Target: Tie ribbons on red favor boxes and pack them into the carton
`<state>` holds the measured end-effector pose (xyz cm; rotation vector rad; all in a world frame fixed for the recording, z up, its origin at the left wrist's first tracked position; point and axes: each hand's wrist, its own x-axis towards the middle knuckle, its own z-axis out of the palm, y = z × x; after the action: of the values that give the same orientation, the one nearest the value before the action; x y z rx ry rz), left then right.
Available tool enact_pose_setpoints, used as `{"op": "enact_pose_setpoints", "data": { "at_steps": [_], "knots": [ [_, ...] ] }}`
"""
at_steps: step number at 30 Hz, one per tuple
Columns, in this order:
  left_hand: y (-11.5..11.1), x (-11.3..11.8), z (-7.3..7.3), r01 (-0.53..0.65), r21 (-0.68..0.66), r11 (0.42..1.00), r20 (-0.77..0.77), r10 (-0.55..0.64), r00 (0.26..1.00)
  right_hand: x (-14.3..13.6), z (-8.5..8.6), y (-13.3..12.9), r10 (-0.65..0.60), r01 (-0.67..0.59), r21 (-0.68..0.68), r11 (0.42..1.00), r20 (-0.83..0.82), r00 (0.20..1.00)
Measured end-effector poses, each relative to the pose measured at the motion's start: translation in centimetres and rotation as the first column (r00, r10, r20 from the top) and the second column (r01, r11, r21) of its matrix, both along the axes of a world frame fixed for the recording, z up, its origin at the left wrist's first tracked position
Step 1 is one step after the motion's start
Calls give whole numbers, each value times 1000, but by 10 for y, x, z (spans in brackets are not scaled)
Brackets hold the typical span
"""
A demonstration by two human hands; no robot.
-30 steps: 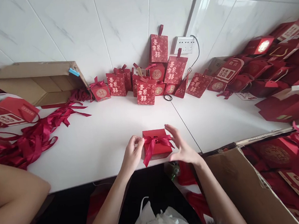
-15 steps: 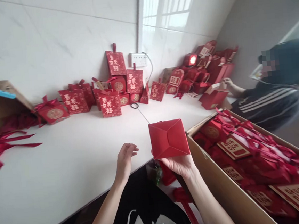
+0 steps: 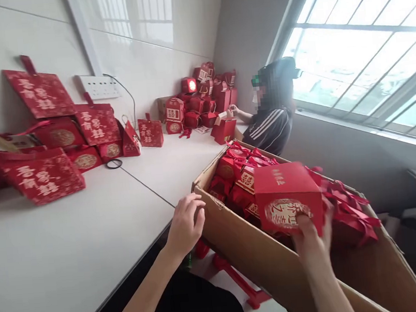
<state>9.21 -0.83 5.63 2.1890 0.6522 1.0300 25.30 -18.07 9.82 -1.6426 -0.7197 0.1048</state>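
Observation:
A red gift box (image 3: 286, 183) with gold lettering is gripped in my right hand (image 3: 311, 236), the thumb pressed on its printed front. It is held over the large cardboard carton (image 3: 245, 252), which holds several red gift boxes with ribbons and gold labels (image 3: 247, 179). My left hand (image 3: 188, 223) holds nothing, its fingers loosely bent and apart, near the carton's left corner. Whether its fingertips touch the cardboard I cannot tell.
Printed red gift boxes (image 3: 98, 124) stand along the wall on the white table (image 3: 126, 221), near a black ring (image 3: 114, 163). A power strip (image 3: 98, 86) is on the wall. Across the carton, a co-worker (image 3: 271, 126) handles a red bag (image 3: 225, 131). A red stool (image 3: 237, 279) stands below.
My view has turned right. My right hand has carried the red gift box from above the table edge to over the carton, tilting its printed side into view. My left hand now lies by the carton corner.

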Motion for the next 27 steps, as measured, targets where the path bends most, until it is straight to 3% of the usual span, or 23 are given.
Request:
{"op": "enact_pose_setpoints", "data": {
  "at_steps": [1,3,6,8,10,13,17,23,27],
  "knots": [
    [-1,9,-3,30,92,995,-24,-27,999,13,2,-14,-193,193,21,981,187,963],
    [-3,25,-9,82,226,971,-79,-65,995,36,6,-38,-370,400,22,916,431,823],
    [-5,43,-17,122,335,934,-149,-75,986,63,15,-57,-239,430,-107,897,701,672],
    [-3,48,-21,129,366,921,-169,-70,983,77,19,-58,-73,351,-228,908,739,669],
    [1,48,-25,137,390,911,-168,-75,983,90,22,-54,80,246,-360,900,690,719],
    [4,46,-31,142,422,895,-159,-81,984,107,28,-38,263,99,-540,836,552,792],
    [4,46,-36,118,432,894,-118,-73,990,120,28,-12,359,-43,-681,731,331,873],
    [5,47,-41,100,467,878,-90,-66,994,122,10,6,415,-219,-670,710,146,898],
    [7,48,-48,76,490,869,-44,-62,997,125,13,3,454,-357,-574,737,30,890]
  ]
}}
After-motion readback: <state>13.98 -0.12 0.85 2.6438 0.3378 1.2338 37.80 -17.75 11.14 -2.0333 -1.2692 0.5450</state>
